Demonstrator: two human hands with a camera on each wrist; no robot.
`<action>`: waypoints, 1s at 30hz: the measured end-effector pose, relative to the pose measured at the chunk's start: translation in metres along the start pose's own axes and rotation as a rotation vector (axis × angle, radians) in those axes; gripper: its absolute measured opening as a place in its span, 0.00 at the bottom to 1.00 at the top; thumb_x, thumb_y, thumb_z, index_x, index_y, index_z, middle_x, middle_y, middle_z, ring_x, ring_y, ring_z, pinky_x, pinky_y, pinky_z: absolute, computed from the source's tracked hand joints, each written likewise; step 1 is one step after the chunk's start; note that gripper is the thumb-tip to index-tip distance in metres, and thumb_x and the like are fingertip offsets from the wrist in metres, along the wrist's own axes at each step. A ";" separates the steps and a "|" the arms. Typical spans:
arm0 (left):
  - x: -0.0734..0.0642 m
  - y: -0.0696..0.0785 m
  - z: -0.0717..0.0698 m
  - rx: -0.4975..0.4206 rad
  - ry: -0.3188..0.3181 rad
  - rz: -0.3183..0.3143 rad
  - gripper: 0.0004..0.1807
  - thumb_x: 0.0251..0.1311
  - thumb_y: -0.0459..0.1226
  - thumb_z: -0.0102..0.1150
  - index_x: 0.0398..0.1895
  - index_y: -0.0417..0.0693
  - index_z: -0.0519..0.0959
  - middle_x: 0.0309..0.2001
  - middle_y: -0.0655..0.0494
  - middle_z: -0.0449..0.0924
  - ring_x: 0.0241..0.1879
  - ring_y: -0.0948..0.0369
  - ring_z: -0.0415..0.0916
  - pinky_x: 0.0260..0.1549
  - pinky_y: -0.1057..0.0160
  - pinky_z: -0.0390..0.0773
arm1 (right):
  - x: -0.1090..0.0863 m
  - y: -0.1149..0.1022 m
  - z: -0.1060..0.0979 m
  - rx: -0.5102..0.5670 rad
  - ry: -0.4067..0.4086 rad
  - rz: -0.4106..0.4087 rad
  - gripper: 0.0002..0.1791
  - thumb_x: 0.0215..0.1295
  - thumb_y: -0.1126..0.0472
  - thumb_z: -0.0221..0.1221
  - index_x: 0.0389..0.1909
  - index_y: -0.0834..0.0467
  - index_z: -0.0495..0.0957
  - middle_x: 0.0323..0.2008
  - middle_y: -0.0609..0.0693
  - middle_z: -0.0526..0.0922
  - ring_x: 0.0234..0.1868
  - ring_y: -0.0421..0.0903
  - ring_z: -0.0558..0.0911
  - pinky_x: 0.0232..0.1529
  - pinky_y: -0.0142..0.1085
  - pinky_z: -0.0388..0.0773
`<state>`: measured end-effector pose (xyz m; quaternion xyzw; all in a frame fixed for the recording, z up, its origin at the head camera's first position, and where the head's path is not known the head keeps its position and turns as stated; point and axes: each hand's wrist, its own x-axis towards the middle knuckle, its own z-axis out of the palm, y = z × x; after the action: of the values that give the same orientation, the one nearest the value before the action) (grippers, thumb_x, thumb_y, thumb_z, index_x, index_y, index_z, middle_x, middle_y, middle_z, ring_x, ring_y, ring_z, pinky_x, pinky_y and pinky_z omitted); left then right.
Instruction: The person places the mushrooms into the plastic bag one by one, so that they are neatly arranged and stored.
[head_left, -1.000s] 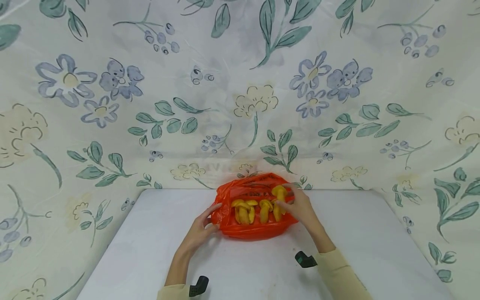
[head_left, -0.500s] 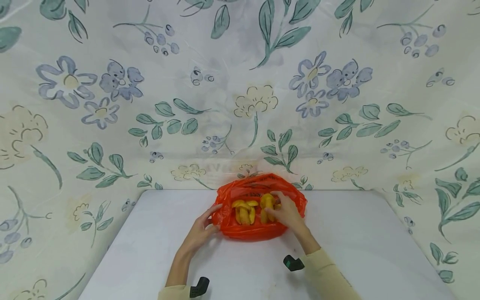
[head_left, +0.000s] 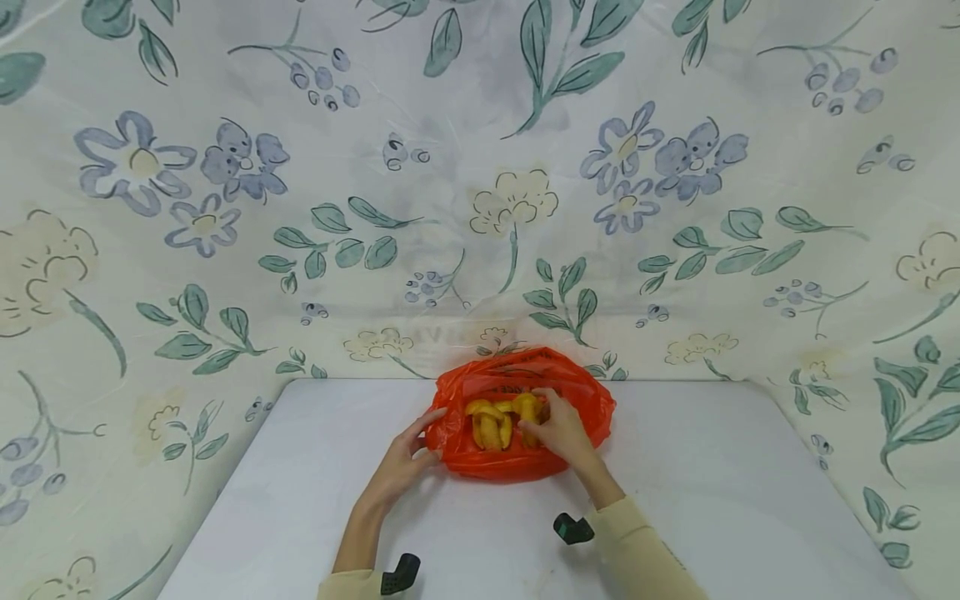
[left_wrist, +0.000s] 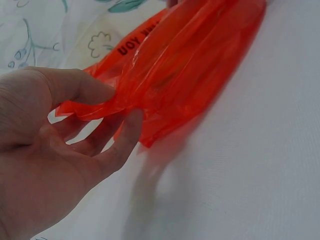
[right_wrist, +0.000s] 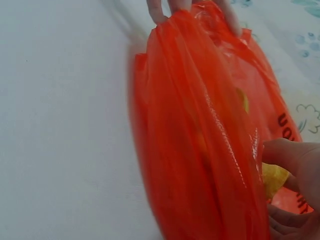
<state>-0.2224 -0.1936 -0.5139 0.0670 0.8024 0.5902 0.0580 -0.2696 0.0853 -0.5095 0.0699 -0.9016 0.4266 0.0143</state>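
A red plastic bag (head_left: 498, 469) lies with its mouth spread wide on the white table. Several yellow mushrooms (head_left: 489, 427) stand close together inside it, on the left. My left hand (head_left: 397, 468) pinches the bag's left end; in the left wrist view its thumb (left_wrist: 82, 90) and fingers press on the gathered film. Inside the mouth, my right hand (head_left: 566, 429) holds a yellow mushroom (head_left: 527, 407) by its right side, right beside the others. Only a yellow bit of it (right_wrist: 275, 179) shows between thumb and fingers in the right wrist view. The bag's near side hides the rest there.
The white table (head_left: 720, 483) reaches out on both sides of the bag. A floral cloth (head_left: 420, 275) rises behind and around it, close to the bag's back edge. Dark wrist-worn devices (head_left: 573, 528) stick out by both sleeves.
My right hand has carried its mushroom left and down, from the bag's right edge to beside the other mushrooms. The bag's right side has come into view. My left hand stays in place.
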 end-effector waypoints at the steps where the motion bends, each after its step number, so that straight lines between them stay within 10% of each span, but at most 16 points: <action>1: 0.000 0.000 0.000 0.002 0.000 0.000 0.35 0.60 0.27 0.55 0.70 0.64 0.67 0.75 0.53 0.58 0.58 0.49 0.72 0.52 0.58 0.81 | 0.000 0.001 0.001 0.008 0.000 0.003 0.33 0.58 0.54 0.69 0.64 0.56 0.69 0.57 0.58 0.78 0.54 0.55 0.76 0.55 0.52 0.79; 30: 0.002 -0.001 -0.001 0.001 -0.023 -0.003 0.34 0.60 0.27 0.56 0.69 0.63 0.68 0.76 0.53 0.56 0.61 0.48 0.71 0.57 0.52 0.79 | -0.004 0.002 0.008 -0.024 0.033 -0.004 0.28 0.57 0.56 0.69 0.58 0.53 0.74 0.52 0.56 0.79 0.51 0.54 0.74 0.52 0.49 0.79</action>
<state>-0.2242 -0.1950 -0.5144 0.0725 0.8020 0.5889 0.0681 -0.2653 0.0805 -0.5165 0.0643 -0.9062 0.4168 0.0310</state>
